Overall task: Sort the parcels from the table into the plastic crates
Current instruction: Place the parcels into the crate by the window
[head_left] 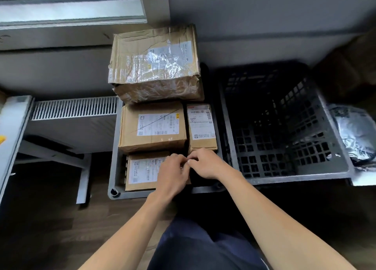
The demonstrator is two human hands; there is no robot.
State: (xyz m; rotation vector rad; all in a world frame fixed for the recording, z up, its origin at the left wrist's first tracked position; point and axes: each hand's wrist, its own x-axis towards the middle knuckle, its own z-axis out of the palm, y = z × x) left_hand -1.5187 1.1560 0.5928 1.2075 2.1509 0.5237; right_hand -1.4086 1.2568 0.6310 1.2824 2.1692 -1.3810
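Note:
A grey plastic crate (pixel 114 185) on the floor holds several cardboard parcels: a big crumpled box (pixel 154 66) at the back, a medium box (pixel 152 127), a small box (pixel 201 125) and a front box (pixel 142 172). My left hand (pixel 173 174) lies on the right part of the front box, fingers curled at its far right corner. My right hand (pixel 205 164) meets it there, fingers curled down over the same corner and the dark gap beside it. What lies in that gap is hidden.
A black lattice crate (pixel 230 127) stands to the right of the grey one with nothing inside. A silvery plastic-wrapped parcel (pixel 354 133) lies past its right rim. A white radiator (pixel 75 107) and a white table frame (pixel 12 137) stand at the left.

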